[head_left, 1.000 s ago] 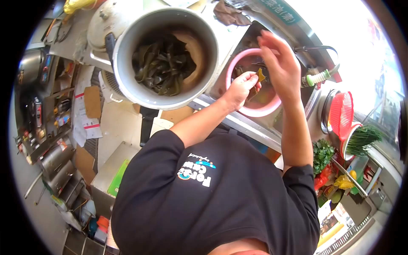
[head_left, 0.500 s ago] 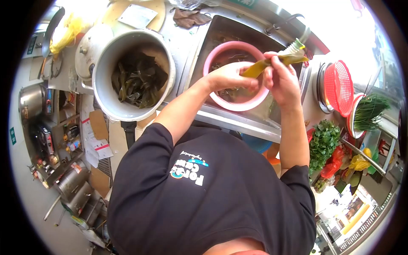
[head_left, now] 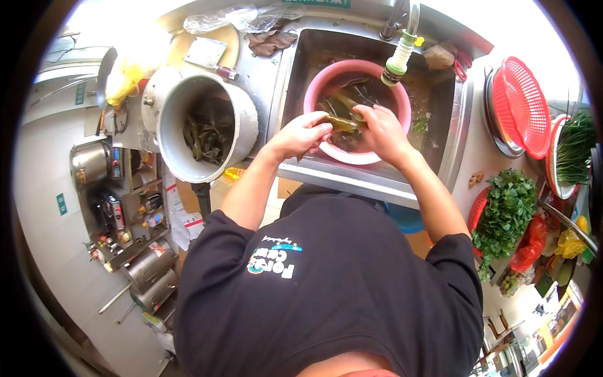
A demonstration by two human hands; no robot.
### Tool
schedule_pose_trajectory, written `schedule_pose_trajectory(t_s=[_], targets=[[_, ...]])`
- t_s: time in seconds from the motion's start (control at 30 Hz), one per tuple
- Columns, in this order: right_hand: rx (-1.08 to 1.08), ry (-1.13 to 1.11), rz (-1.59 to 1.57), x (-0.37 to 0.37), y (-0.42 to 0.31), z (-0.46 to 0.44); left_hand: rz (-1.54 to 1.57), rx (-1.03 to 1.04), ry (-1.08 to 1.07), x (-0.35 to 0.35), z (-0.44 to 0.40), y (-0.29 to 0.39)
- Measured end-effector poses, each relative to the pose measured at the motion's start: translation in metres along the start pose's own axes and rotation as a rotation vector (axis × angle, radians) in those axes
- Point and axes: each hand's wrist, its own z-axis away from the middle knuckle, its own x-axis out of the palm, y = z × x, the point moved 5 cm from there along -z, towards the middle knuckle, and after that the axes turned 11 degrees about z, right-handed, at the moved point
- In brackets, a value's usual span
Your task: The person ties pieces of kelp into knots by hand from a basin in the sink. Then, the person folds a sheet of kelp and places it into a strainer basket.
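Observation:
Over a pink basin [head_left: 311,94], both hands hold a strip of kelp [head_left: 343,124]. My left hand [head_left: 303,134] pinches its left end between thumb and fingers near the basin's rim. Closed on the right end is my right hand [head_left: 382,131], and the strip stretches between them. More kelp lies in water in the basin, partly hidden by the hands. The basin sits inside a metal sink [head_left: 433,100]. To the left stands a large grey pot [head_left: 244,125] with a heap of dark kelp [head_left: 210,135] in it.
A faucet nozzle [head_left: 397,66] hangs over the basin's right rim. Red baskets [head_left: 518,103] and leafy greens [head_left: 505,210] stand at the right. Behind the pot are a round board [head_left: 229,44], a dark cloth [head_left: 270,43] and a pot lid [head_left: 154,100].
Both hands have moved from the sink's right side, by the faucet, down and left over the basin, still holding kelp. The camera view has shifted too.

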Motion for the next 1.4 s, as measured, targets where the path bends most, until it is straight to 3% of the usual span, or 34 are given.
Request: schedule_pose_trajectory(t_s=[0.23,0.3,0.33,0.37,0.4,0.43,0.5,0.53,0.63,0.7,0.73,0.77,0.83,0.9,0.97,1.03,1.07,1.1,1.2,1.33,1.4], targets=[[0.253,-0.182,-0.422,-0.011,0.036,0.031,0.55,-0.026,0.274,-0.027,0.009,-0.028],[0.249,-0.07,-0.495,-0.016,0.039,0.035,0.577,-0.023,0.286,-0.031,0.005,-0.036],[0.252,-0.07,-0.492,-0.015,0.038,0.034,0.647,-0.115,0.28,-0.03,0.003,-0.045],[0.257,0.085,-0.446,-0.02,0.039,0.029,0.716,-0.206,0.27,-0.03,0.001,-0.054],[0.261,0.238,-0.399,-0.025,0.038,0.025,0.679,-0.277,0.193,-0.027,-0.002,-0.064],[0.264,0.238,-0.394,-0.021,0.031,0.019,0.672,-0.351,0.083,-0.014,-0.001,-0.065],[0.592,0.335,-0.572,-0.004,0.034,0.013,0.555,-0.328,-0.237,0.011,0.0,-0.062],[0.574,0.359,-0.643,0.023,0.038,0.011,0.575,-0.279,-0.272,0.023,0.001,-0.058],[0.541,-0.154,-0.598,0.068,0.015,0.013,0.592,-0.122,-0.37,0.043,-0.006,-0.045],[0.592,-0.369,-0.806,0.078,-0.001,0.024,0.416,0.018,-0.025,0.032,-0.011,-0.037],[0.529,-0.419,-0.723,0.069,-0.008,0.025,0.324,0.018,0.067,0.024,-0.013,-0.041],[0.523,-0.429,-0.72,0.066,-0.01,0.027,0.332,0.022,0.074,0.025,-0.013,-0.04],[0.362,-0.391,-0.697,0.052,-0.023,0.023,0.054,0.017,0.303,0.021,-0.01,-0.034],[0.363,-0.407,-0.753,0.046,-0.03,0.024,0.017,-0.032,0.356,0.009,-0.016,-0.053],[0.324,-0.358,-0.635,0.047,-0.03,0.023,-0.045,0.222,0.359,0.001,-0.026,-0.061],[0.548,-0.48,-0.847,0.068,-0.019,0.029,-0.052,0.306,0.375,0.005,-0.029,-0.058],[0.613,-0.285,-1.161,0.093,-0.015,0.036,0.057,0.263,0.351,0.009,-0.026,-0.055],[0.615,-0.285,-1.161,0.091,-0.014,0.036,0.165,0.22,0.327,0.015,-0.022,-0.05],[0.92,-0.453,-1.364,0.087,-0.018,0.043,0.368,0.22,0.339,0.02,-0.018,-0.045],[0.877,-0.47,-1.166,0.093,-0.016,0.05,0.38,0.258,0.431,0.014,-0.024,-0.052],[0.38,-0.078,-0.406,0.062,-0.026,0.045,0.277,0.321,0.472,0.0,-0.041,-0.074]])
